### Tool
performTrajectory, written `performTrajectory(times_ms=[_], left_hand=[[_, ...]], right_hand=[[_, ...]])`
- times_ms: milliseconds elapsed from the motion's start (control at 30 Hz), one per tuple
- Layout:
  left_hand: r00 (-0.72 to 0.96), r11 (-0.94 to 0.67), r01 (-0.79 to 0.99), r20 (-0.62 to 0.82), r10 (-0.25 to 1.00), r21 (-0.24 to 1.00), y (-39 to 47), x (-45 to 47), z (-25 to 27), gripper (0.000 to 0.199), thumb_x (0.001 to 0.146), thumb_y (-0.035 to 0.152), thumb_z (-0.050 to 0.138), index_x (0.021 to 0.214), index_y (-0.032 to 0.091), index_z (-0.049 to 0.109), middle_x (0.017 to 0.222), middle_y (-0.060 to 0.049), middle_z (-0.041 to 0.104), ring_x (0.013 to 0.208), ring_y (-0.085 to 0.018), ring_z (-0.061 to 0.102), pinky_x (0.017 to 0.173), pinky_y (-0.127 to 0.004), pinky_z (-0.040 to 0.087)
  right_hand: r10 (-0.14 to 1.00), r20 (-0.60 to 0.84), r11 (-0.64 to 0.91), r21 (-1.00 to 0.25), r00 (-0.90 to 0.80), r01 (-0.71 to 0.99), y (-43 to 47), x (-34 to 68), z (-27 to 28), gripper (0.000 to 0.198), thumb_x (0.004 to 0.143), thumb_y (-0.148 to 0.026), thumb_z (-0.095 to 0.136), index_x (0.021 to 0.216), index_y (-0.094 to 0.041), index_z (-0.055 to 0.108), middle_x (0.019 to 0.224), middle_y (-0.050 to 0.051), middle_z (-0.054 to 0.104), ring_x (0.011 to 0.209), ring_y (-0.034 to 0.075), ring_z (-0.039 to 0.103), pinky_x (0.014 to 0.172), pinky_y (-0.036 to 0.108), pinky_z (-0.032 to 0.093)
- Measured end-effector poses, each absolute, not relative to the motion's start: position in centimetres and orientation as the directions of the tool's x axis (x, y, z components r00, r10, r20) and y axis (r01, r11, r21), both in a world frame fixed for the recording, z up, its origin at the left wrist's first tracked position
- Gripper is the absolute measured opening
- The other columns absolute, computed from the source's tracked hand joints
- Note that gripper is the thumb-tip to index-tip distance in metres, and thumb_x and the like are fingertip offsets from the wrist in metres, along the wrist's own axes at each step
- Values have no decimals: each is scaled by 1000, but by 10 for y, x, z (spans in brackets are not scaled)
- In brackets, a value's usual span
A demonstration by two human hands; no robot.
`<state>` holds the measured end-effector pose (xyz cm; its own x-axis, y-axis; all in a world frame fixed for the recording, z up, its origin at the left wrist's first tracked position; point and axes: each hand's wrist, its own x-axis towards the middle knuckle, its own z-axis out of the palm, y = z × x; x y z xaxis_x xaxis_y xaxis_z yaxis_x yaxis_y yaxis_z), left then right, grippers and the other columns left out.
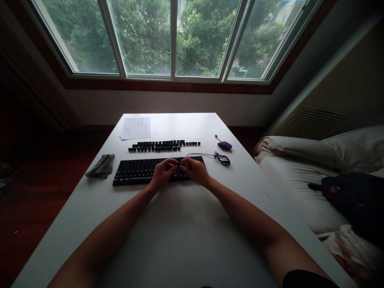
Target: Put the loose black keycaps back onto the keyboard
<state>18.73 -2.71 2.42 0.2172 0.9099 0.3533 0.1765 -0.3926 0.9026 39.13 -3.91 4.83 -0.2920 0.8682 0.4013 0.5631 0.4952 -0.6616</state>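
Observation:
A black keyboard [135, 171] lies across the white table, its left part full of keys. My left hand [163, 172] and my right hand [195, 169] meet over its right half, fingertips close together. Both hands are closed in a pinch; whatever sits between the fingers is too small and dark to make out. The hands cover that part of the keyboard. Just behind it, loose black keycaps [154, 147] stand in uneven rows. The keyboard's black cable [222, 159] is coiled to the right.
On the left of the white table [186, 224] rests a crumpled grey cloth [102, 166]. A printed paper sheet [135, 128] lies at the back left. A purple item [225, 145] with a thin brush-like stick lies back right. Beyond the right edge stands a padded seat [300, 180] holding a dark bag [354, 200].

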Motion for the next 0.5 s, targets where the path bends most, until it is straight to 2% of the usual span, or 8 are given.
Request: performTrajectory(times_ms=[233,500], left_hand=[[223,-363,126,330,917,923,-26,187,23,21,86,37,69,96,19,68,94,-5,74,79,-17,70,73,-28,56],[241,-371,132,333,911,919,-24,187,20,19,90,35,64,99,19,70,93,-5,74,78,-17,70,73,-28,55]], right_hand=[[864,405,499,-612,-299,613,-38,390,44,23,87,-40,67,104,-25,68,84,2,70,71,17,62,67,26,42],[877,392,471,-580,-279,664,-38,387,44,21,87,-34,65,106,-25,68,87,2,72,74,18,64,69,27,43]])
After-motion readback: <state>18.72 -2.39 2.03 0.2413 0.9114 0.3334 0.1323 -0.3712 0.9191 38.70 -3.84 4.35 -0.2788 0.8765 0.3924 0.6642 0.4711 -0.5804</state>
